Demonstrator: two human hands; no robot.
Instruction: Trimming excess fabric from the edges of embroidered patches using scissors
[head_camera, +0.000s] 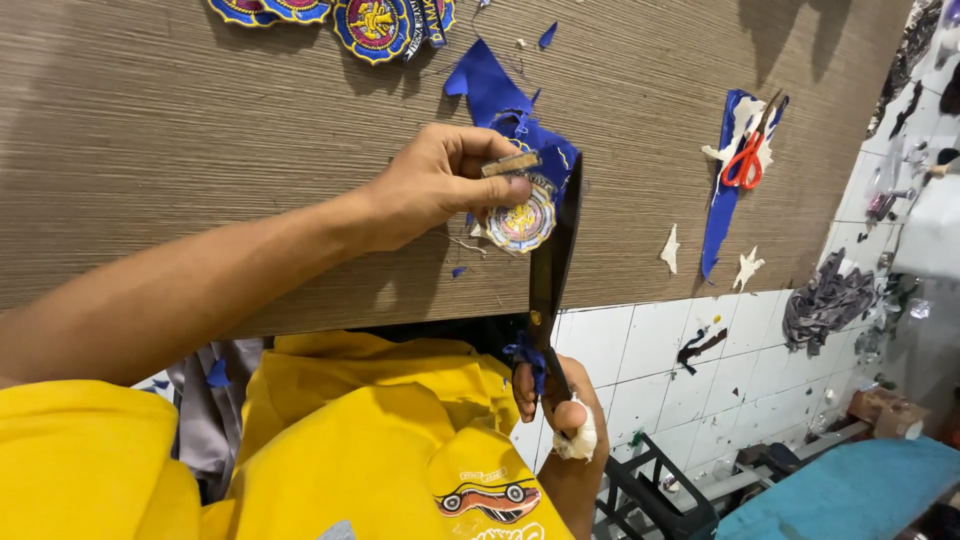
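My left hand (440, 180) holds a round embroidered patch (522, 220) with blue fabric still attached, above the brown wood-grain table (200, 150). My right hand (560, 400), near the table's edge, grips the handles of large black scissors (553, 255). The blades point up and close around the blue fabric beside the patch. A white wrap covers one finger of the right hand.
Several finished round patches (340, 15) lie at the table's far edge. Red-handled scissors (745, 155) rest on a blue fabric strip (722, 190) to the right, among white scraps. Tiled floor (700, 360) with cloth scraps lies beyond; a teal cushion (850, 490) is lower right.
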